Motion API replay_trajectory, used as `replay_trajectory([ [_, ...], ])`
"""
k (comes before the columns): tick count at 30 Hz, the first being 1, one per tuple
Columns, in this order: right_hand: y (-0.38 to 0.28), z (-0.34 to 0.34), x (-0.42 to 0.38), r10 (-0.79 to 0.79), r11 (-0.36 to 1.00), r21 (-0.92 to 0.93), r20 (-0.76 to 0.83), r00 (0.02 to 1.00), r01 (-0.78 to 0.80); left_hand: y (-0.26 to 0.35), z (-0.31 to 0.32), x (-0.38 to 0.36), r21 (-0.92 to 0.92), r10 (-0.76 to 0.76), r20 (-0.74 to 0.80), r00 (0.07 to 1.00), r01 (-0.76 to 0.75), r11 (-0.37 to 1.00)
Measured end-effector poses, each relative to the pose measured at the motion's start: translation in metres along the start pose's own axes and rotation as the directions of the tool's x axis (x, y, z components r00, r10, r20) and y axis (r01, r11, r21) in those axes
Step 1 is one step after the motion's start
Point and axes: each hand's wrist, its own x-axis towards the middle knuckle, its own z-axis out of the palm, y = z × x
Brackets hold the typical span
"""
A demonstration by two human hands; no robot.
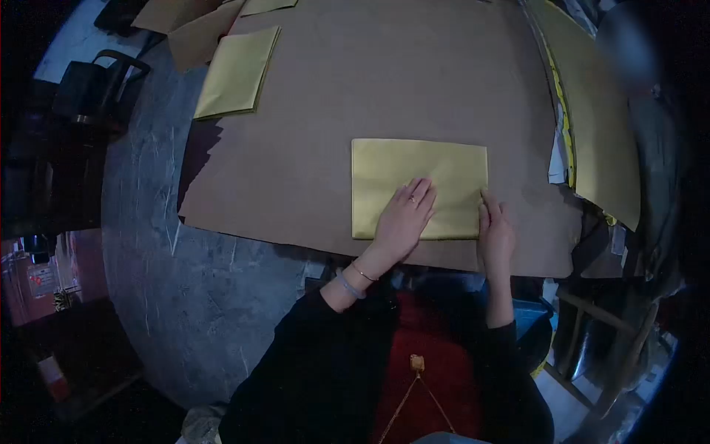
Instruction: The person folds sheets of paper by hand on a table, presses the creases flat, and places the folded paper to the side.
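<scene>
A folded golden-yellow paper (377, 185), perhaps a small stack of sheets, lies squarely on the brown cardboard near the front edge. My left hand (405, 214) rests flat on its lower middle, fingers stretched forward and lying close to each other. At the paper's right edge is my right hand (497, 231). Its index finger and thumb meet the edge, and the other fingers are curled; the underside of that grip is hidden. A ring shows on my left hand, and bracelets circle that wrist.
Brown cardboard (318, 163) covers the work surface. Another folded yellow stack (237, 70) lies at the upper left, beside an open cardboard box (196, 33). Large yellow sheets (599, 111) stand along the right edge. A dark chair (89, 85) is on the grey floor at left.
</scene>
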Motion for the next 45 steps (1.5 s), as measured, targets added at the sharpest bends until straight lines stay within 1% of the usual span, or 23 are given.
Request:
replay_trajectory([
  [6, -0.010, -0.005, -0.002, 0.131, 0.991, 0.020, 0.053, 0.990, -0.132, -0.002, 0.000, 0.000, -0.028, 0.003, -0.009, 1.000, -0.003, 1.000],
  [8, -0.006, -0.003, -0.003, 0.049, 0.999, 0.020, 0.004, 0.999, -0.049, -0.001, -0.003, 0.000, -0.065, 0.019, -0.023, 1.000, -0.020, 0.998],
  [10, -0.005, -0.001, -0.001, 0.054, 0.998, 0.038, -0.005, 0.999, -0.054, -0.001, -0.003, 0.001, -0.043, 0.034, -0.044, 0.998, -0.036, 0.998],
  [11, -0.005, 0.000, -0.001, 0.054, 0.997, 0.057, -0.009, 0.998, -0.054, -0.001, -0.004, 0.001, -0.034, 0.018, 0.008, 1.000, -0.017, 0.999],
  [13, -0.007, -0.001, -0.005, 0.082, 0.995, 0.055, -0.023, 0.996, -0.081, -0.001, -0.005, 0.001, -0.014, 0.026, 0.022, 0.999, -0.026, 1.000],
  [15, -0.001, 0.005, -0.003, 0.028, 0.999, -0.018, -0.061, 0.998, -0.029, 0.002, -0.008, 0.001, -0.003, 0.018, 0.027, 0.999, -0.017, 1.000],
  [16, 0.000, 0.005, -0.003, -0.001, 1.000, -0.004, -0.087, 0.996, 0.001, 0.003, -0.009, 0.002, 0.008, 0.017, 0.041, 0.999, -0.017, 1.000],
  [17, 0.000, 0.002, -0.003, 0.016, 1.000, -0.008, -0.096, 0.995, -0.016, 0.003, -0.010, 0.003, 0.020, 0.016, 0.053, 0.998, -0.018, 1.000],
  [19, -0.008, -0.005, -0.004, 0.092, 0.995, -0.026, -0.011, 0.996, -0.092, 0.003, -0.010, 0.003, 0.014, 0.021, 0.041, 0.999, -0.022, 1.000],
  [21, -0.014, -0.008, -0.001, 0.117, 0.993, 0.001, -0.064, 0.991, -0.117, 0.003, -0.009, 0.002, 0.014, 0.011, 0.043, 0.999, -0.011, 1.000],
  [23, -0.011, -0.004, 0.006, -0.054, 0.998, 0.022, -0.239, 0.969, 0.061, 0.004, -0.008, 0.003, 0.010, -0.011, 0.067, 0.998, 0.010, 1.000],
  [24, -0.020, -0.012, 0.009, -0.040, 0.996, 0.074, -0.174, 0.984, 0.054, 0.006, -0.010, 0.003, -0.008, -0.008, 0.058, 0.998, 0.008, 1.000],
  [26, -0.020, 0.004, 0.021, -0.185, 0.966, 0.116, -0.318, 0.930, 0.232, 0.005, -0.010, 0.004, 0.008, -0.004, 0.071, 0.997, 0.003, 1.000],
  [29, -0.017, 0.030, 0.034, -0.279, 0.960, -0.068, -0.270, 0.922, 0.270, 0.007, -0.011, 0.004, 0.028, 0.006, 0.073, 0.997, -0.008, 1.000],
  [30, -0.016, 0.034, 0.035, -0.265, 0.964, -0.043, -0.222, 0.938, 0.262, 0.006, -0.012, 0.004, 0.025, 0.019, 0.070, 0.997, -0.021, 0.999],
  [32, -0.015, 0.037, 0.035, -0.290, 0.957, -0.068, -0.233, 0.928, 0.281, 0.006, -0.010, 0.003, 0.040, 0.007, 0.077, 0.997, -0.010, 0.999],
  [33, -0.018, 0.036, 0.035, -0.274, 0.961, -0.107, -0.211, 0.938, 0.256, 0.005, -0.009, 0.003, 0.040, 0.017, 0.064, 0.998, -0.020, 0.999],
  [35, -0.017, 0.035, 0.035, -0.293, 0.955, -0.112, -0.211, 0.933, 0.274, 0.005, -0.008, 0.002, 0.007, -0.009, 0.081, 0.997, 0.008, 1.000],
  [39, -0.016, 0.036, 0.034, -0.282, 0.959, -0.056, -0.223, 0.933, 0.277, 0.006, -0.008, 0.002, 0.029, -0.009, 0.088, 0.996, 0.006, 1.000],
  [41, -0.013, 0.042, 0.035, -0.285, 0.959, -0.074, -0.222, 0.933, 0.275, 0.005, -0.007, 0.001, 0.019, 0.003, 0.082, 0.997, -0.004, 1.000],
  [42, -0.016, 0.034, 0.035, -0.273, 0.962, -0.047, -0.153, 0.950, 0.269, 0.009, -0.011, 0.002, 0.044, -0.010, 0.098, 0.995, 0.005, 0.999],
  [43, -0.018, 0.033, 0.034, -0.272, 0.962, -0.045, -0.148, 0.951, 0.268, 0.009, -0.011, 0.002, 0.041, -0.008, 0.100, 0.995, 0.004, 0.999],
  [45, -0.020, 0.032, 0.033, -0.278, 0.960, -0.101, -0.209, 0.938, 0.262, 0.008, -0.011, 0.002, 0.062, -0.016, 0.122, 0.992, 0.009, 0.998],
])
